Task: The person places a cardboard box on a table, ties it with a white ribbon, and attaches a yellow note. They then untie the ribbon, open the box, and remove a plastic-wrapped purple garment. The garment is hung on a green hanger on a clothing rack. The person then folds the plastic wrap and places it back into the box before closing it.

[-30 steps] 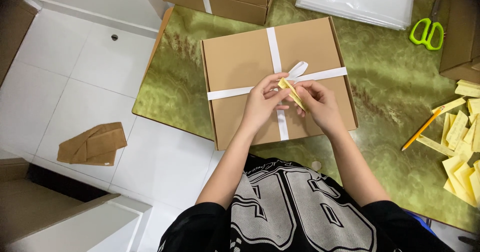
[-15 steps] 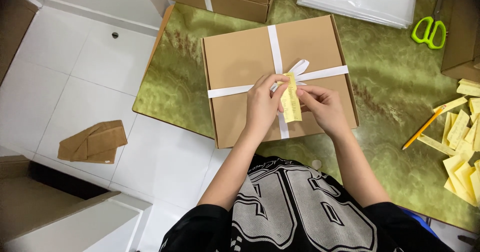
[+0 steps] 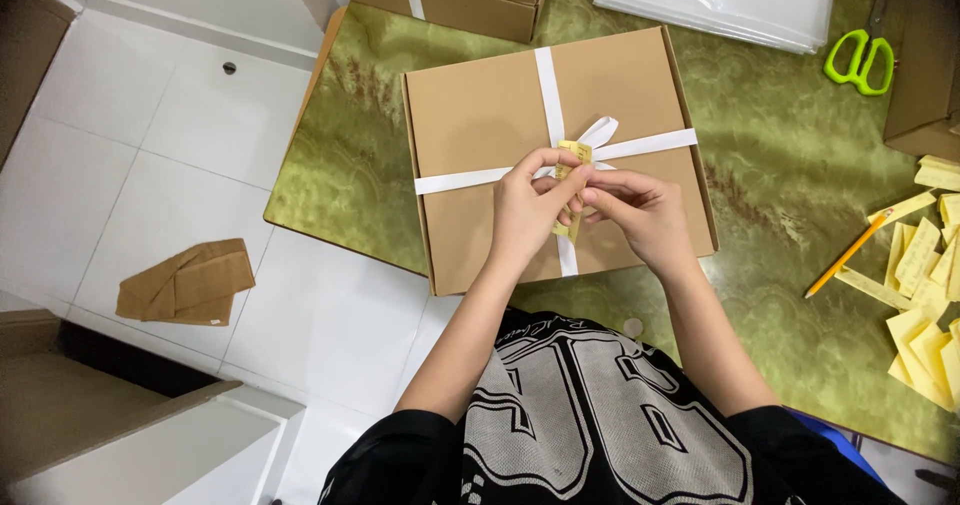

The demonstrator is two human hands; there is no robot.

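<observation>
Both hands meet over the flat brown cardboard box [image 3: 520,145], which lies on the green marbled surface [image 3: 780,205] and is bound crosswise with white ribbon [image 3: 460,179]. The left hand [image 3: 525,210] and right hand [image 3: 640,210] each hold a narrow pinch grip on a small yellow paper slip [image 3: 572,155] at the ribbon's crossing, beside the bow. Doing this well means keeping the slip flat and the ribbon taut, not tugging the bow loose. Well apart lie green-handled scissors [image 3: 858,61], a yellow pencil [image 3: 848,253] and loose yellow slips [image 3: 925,305]; nothing blocks the hands.
</observation>
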